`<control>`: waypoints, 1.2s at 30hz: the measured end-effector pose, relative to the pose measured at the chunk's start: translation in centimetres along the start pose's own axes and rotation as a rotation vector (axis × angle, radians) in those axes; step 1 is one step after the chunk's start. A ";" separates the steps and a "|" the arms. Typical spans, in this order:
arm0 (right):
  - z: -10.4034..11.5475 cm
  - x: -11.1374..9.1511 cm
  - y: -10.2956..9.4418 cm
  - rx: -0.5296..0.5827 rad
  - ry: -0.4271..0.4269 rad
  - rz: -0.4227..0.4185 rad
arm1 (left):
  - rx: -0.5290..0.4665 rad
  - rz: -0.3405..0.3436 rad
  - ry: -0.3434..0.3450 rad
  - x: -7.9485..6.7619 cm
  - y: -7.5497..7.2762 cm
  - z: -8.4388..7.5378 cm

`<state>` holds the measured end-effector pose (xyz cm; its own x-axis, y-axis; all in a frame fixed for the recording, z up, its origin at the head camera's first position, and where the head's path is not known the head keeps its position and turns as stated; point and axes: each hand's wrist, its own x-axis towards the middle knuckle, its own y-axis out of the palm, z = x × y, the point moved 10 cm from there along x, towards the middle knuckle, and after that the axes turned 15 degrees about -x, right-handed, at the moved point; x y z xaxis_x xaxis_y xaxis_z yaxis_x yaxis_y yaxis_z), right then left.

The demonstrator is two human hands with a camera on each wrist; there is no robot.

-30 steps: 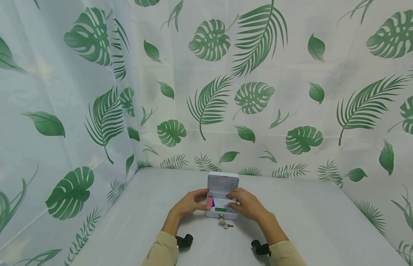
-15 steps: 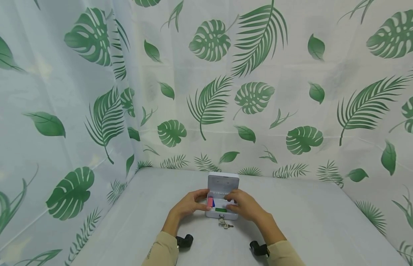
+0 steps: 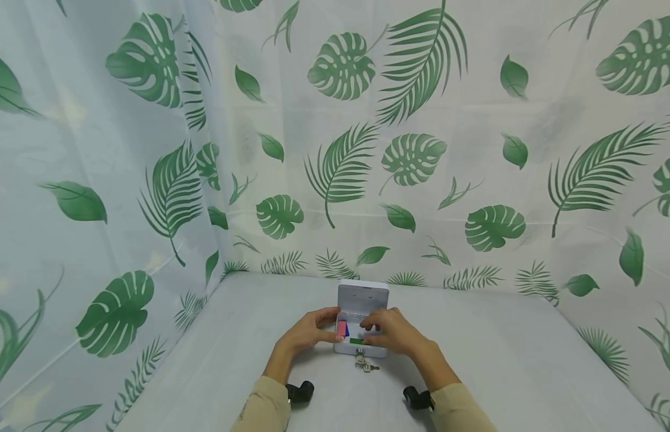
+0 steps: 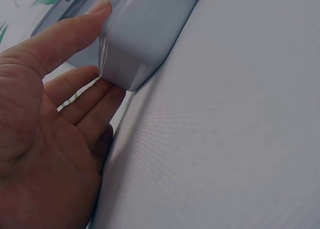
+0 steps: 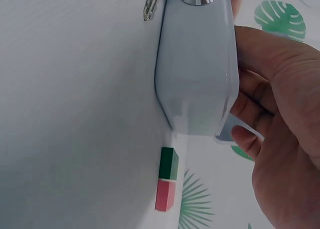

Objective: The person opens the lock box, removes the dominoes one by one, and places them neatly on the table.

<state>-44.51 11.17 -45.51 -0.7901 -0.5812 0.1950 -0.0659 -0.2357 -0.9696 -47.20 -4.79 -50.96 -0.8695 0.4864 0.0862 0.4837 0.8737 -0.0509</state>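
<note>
A small white cash box (image 3: 342,348) stands with its lid (image 3: 363,298) raised. Inside, a pink block (image 3: 342,328) lies at the left beside a blue piece (image 3: 347,330), and a green block (image 3: 357,341) lies along the front wall. My left hand (image 3: 308,330) holds the box's left end, thumb at the front rim and fingers against the side. My right hand (image 3: 396,331) reaches over the right rim, thumb and index apart above the inside, thumb close to the green block. The right wrist view hides its fingertips behind the box wall.
Keys (image 3: 367,364) hang from the lock (image 3: 360,351) at the front. In the right wrist view, a green block (image 5: 168,163) and a pink block (image 5: 165,195) lie on the table beyond the box's right end. A leaf-print curtain (image 3: 421,198) closes off the back.
My right hand has moved slightly left and farther over the inside of the box, its thumb nearing the green block. My left hand and the box stay in place.
</note>
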 end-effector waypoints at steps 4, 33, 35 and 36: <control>0.3 0.6 0.5 0.051 -0.027 0.026 | 0.000 -0.002 -0.001 -0.1 0.0 0.0; 0.5 1.9 1.5 -0.008 0.008 0.127 | 0.010 -0.018 -0.003 -0.1 -0.1 -0.1; 0.4 1.9 1.4 -0.029 0.018 0.115 | 0.016 -0.018 -0.001 -0.1 -0.1 -0.1; 0.4 1.9 1.4 -0.038 0.021 0.106 | 0.015 -0.017 -0.001 -0.1 -0.1 -0.1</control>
<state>-45.87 9.43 -46.45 -0.8066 -0.5845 0.0879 -0.0039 -0.1434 -0.9897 -47.16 -4.89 -50.88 -0.8775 0.4717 0.0865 0.4676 0.8816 -0.0646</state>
